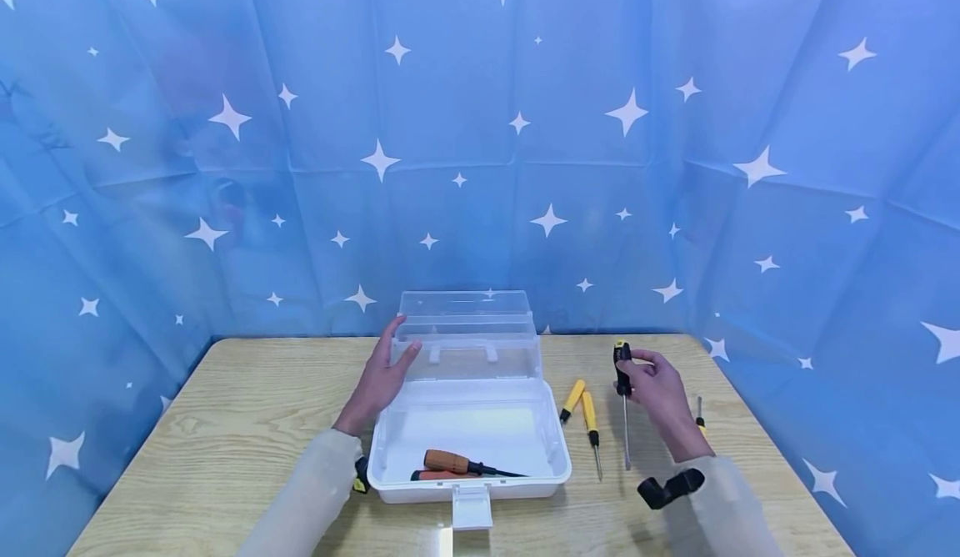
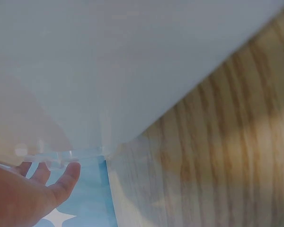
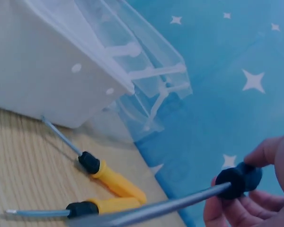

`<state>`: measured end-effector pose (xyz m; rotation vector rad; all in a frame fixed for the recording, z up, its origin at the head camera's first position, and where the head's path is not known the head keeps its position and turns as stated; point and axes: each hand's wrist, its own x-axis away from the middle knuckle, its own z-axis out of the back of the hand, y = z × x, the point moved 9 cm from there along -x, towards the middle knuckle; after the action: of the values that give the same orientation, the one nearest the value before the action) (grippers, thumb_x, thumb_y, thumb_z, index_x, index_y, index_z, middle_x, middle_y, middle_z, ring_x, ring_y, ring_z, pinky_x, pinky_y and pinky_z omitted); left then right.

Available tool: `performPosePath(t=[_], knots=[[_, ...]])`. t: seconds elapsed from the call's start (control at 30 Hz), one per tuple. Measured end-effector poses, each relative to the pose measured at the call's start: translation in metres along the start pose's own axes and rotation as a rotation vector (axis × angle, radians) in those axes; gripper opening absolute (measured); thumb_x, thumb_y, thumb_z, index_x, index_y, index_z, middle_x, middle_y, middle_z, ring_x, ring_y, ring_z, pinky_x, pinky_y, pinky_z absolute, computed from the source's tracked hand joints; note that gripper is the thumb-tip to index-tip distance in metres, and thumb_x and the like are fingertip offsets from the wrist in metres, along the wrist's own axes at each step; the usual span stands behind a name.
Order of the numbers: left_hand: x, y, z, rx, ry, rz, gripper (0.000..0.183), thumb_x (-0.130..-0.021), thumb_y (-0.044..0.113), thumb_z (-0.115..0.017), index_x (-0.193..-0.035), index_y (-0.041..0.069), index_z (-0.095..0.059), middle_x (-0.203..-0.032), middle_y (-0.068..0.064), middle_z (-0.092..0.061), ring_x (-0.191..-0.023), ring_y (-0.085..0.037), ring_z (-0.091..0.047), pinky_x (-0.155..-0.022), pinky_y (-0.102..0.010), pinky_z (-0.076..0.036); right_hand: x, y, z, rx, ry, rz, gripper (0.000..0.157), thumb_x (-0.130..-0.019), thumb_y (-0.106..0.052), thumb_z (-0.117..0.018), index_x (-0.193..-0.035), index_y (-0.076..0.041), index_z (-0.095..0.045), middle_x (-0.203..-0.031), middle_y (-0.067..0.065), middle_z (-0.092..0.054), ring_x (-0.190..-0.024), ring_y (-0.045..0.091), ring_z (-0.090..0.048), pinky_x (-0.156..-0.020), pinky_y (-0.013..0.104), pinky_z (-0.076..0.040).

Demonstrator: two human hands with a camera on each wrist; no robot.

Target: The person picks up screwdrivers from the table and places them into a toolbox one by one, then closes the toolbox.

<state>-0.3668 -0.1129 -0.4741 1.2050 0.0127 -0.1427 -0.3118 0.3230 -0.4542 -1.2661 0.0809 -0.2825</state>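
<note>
Your head view looks forward and down over the desk (image 1: pixel 262 424), your wrist views look closer, all sharing the white box (image 1: pixel 517 492).

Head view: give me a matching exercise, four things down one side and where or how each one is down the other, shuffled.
1. Black-handled screwdriver
2. Brown-handled screwdriver
3. Clear lid
4. Two yellow-handled screwdrivers

A. Raised open
B. On the table beside the white box
C. Held in the right hand
D. Inside the white box

Pairs: 1-C; 2-D; 3-A; 4-B.
</note>
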Motion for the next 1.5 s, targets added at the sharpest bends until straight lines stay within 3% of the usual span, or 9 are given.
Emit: performPosePath(t=[0.13, 0.33, 0.5, 0.87, 1.23, 1.5], knots=[[0.0, 0.001, 0.0, 0.005, -0.003, -0.006, 0.076, -0.093, 0.069, -0.048, -0.156, 0.039, -0.019, -0.167, 0.0, -0.01, -0.152, -0.034, -0.013, -0.114, -0.067, -0.02, 0.0, -0.006, -0.003, -0.02, -0.017, 0.011, 0.052, -0.103, -0.025, -0.053, -0.144, 0.002, -0.036, -0.115, 0.018, -0.058, -0.082, 0.012, -0.069, -0.081, 0.032, -0.06], [0.0, 0.001, 0.0, 0.004, -0.006, -0.018, 0.077, -0.093, 0.069, -0.048, -0.156, 0.038, -0.018, -0.167, -0.001, -0.01, -0.152, -0.035, -0.013, -0.114, -0.068, -0.02, 0.002, -0.013, -0.006, -0.02, -0.048, 0.007, 0.052, -0.105, -0.025, -0.049, -0.146, 0.002, -0.034, -0.131, 0.026, -0.05, -0.083, 0.009, -0.067, -0.083, 0.032, -0.059], [0.0, 0.001, 0.0, 0.009, -0.006, -0.029, 0.079, -0.093, 0.068, -0.048, -0.157, 0.034, -0.018, -0.167, -0.002, -0.011, -0.152, -0.035, -0.014, -0.114, -0.068, -0.02, 0.003, -0.018, -0.009, -0.038, -0.059, 0.003, 0.05, -0.105, -0.023, -0.048, -0.146, 0.002, -0.034, -0.135, 0.027, -0.047, -0.083, 0.009, -0.065, -0.078, 0.028, -0.059], [-0.001, 0.001, 0.0, 0.008, 0.003, -0.024, 0.069, -0.098, 0.058, -0.05, -0.156, 0.037, -0.019, -0.167, -0.001, -0.011, -0.152, -0.033, -0.012, -0.116, -0.066, -0.018, 0.008, -0.035, -0.02, 0.021, -0.098, 0.063, 0.043, -0.104, -0.021, -0.051, -0.14, 0.001, -0.043, -0.109, 0.012, -0.057, -0.08, 0.011, -0.062, -0.076, 0.031, -0.058], [-0.003, 0.001, 0.0, 0.001, -0.002, -0.023, 0.069, -0.099, 0.056, -0.05, -0.157, 0.036, -0.018, -0.167, -0.001, -0.01, -0.152, -0.033, -0.011, -0.116, -0.066, -0.018, 0.013, -0.048, -0.028, 0.084, -0.119, 0.076, 0.042, -0.104, -0.022, -0.051, -0.139, -0.001, -0.045, -0.105, 0.009, -0.058, -0.081, 0.015, -0.06, -0.069, 0.027, -0.053], [-0.001, 0.004, 0.001, -0.004, 0.002, -0.021, 0.069, -0.098, 0.058, -0.049, -0.157, 0.036, -0.018, -0.167, 0.0, -0.01, -0.153, -0.032, -0.012, -0.116, -0.065, -0.018, 0.022, -0.07, -0.038, 0.086, -0.167, 0.133, 0.036, -0.103, -0.021, -0.053, -0.135, -0.002, -0.05, -0.098, 0.008, -0.056, -0.08, 0.019, -0.058, -0.066, 0.028, -0.05]])
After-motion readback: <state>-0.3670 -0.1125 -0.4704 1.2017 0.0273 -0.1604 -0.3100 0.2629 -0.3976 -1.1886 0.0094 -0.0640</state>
